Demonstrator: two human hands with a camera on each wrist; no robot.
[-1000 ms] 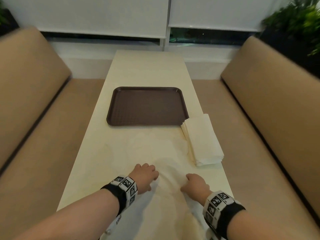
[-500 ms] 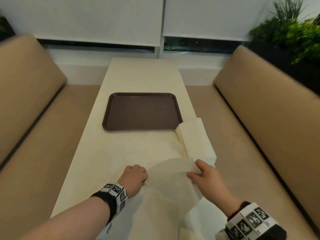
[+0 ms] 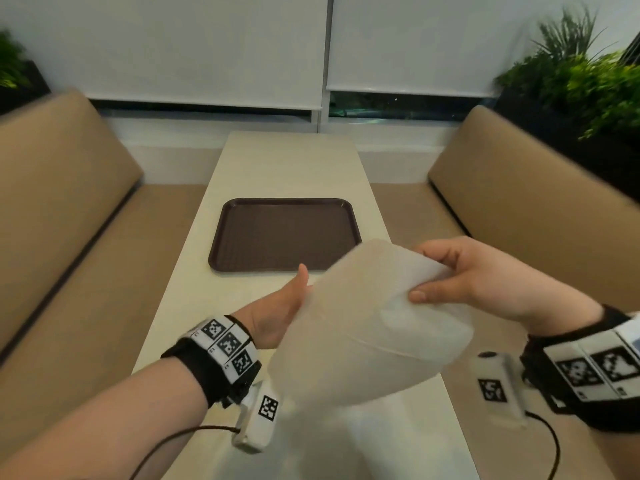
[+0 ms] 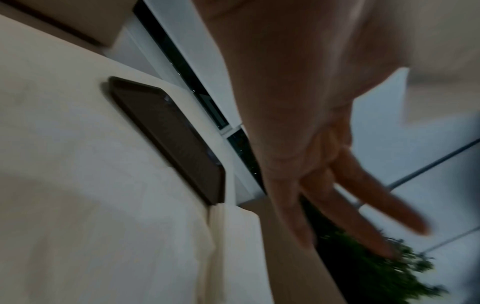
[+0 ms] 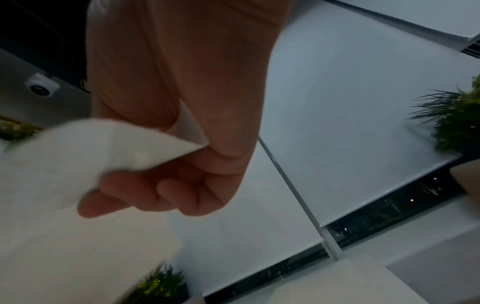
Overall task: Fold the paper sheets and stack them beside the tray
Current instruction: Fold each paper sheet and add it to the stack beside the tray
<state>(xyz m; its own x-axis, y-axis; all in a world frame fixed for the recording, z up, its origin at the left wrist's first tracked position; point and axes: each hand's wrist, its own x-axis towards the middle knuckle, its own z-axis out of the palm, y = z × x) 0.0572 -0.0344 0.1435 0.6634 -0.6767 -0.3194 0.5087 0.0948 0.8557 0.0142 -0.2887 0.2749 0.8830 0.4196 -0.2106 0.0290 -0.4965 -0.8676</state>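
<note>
- Paper's up in the air, one translucent paper sheet [image 3: 367, 327] lifted above the table's [image 3: 287, 161] near edge.
- Left hand [image 3: 277, 313], fingers straight, lies flat against the sheet's left side.
- Brown tray [image 3: 284, 233] sits mid-table behind.
- Right hand [image 3: 485, 278] pinches the sheet's top right edge between thumb and curled fingers.

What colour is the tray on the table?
The tray is dark brown, with a fine textured surface. The head view shows it best.
</note>
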